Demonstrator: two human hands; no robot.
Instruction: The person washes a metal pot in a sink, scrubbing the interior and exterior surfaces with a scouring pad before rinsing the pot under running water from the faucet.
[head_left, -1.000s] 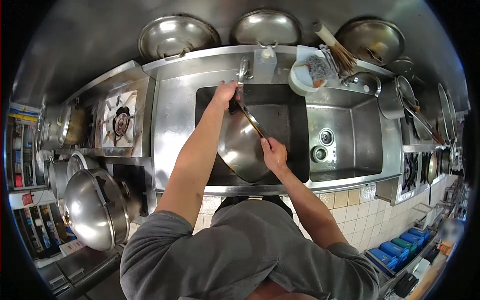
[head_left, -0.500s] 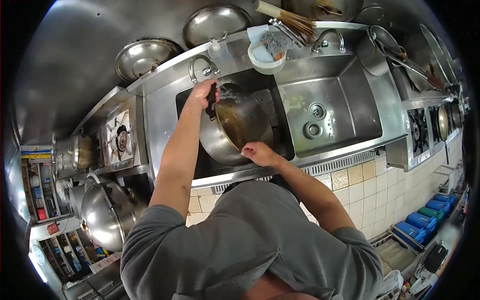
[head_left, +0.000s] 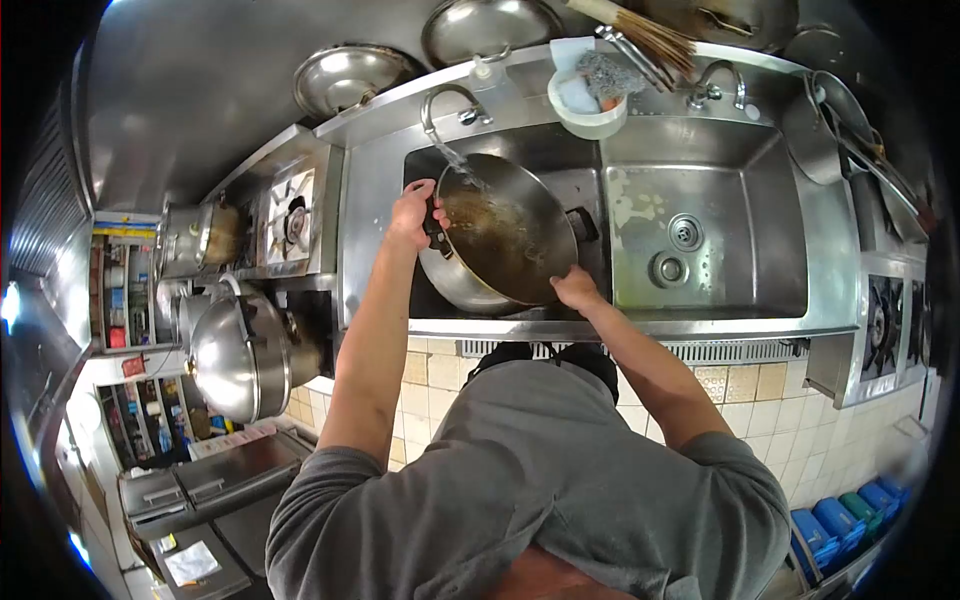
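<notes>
Your left hand (head_left: 412, 213) grips the black handle (head_left: 432, 228) of the round metal wok (head_left: 510, 238), stained brown inside, in the dark basin (head_left: 572, 160); your right hand (head_left: 577, 290) holds its thin rim (head_left: 478, 282); its hollow faces more upward than one second ago, under the water stream (head_left: 453, 158).

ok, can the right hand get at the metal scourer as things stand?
Probably yes, though the right hand is holding the wok by its rim; the scourer lies uncovered atop the white tub, and nothing seems to block the way.
</notes>
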